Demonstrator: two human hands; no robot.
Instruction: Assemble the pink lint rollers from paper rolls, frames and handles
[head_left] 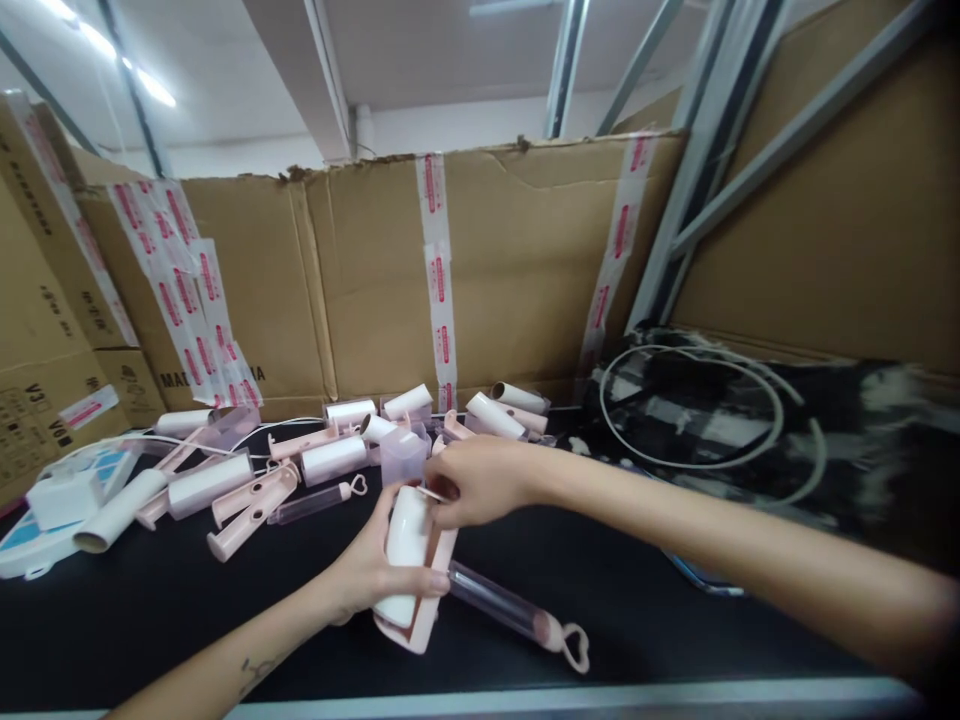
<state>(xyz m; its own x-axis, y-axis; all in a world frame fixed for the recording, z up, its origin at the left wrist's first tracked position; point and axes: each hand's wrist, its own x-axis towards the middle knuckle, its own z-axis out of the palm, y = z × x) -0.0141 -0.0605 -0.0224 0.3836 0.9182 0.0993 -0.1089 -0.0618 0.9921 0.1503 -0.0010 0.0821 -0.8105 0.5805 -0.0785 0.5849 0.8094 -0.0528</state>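
Observation:
My left hand (375,565) is wrapped round a white sticky roll (406,545) and the pale pink plastic holder (431,610) along its right side. The roll stands tilted, its lower end against the holder's curved end. At the upper end my right hand (469,480) is closed in a pinch. A thin pale edge shows at its fingertips, but what it grips is mostly hidden. Right of the left thumb lies a clear tube (499,600) with a pink heart-shaped loop (576,648). Just behind the hands stands a translucent cover (403,455).
Several white rolls (334,460), pink holders (255,495) and another clear tube (311,503) lie on the black surface (300,610). A blue and white item (67,510) is at left. White cable (694,465) coils over black plastic at right. A taped cardboard wall (367,280) stands behind.

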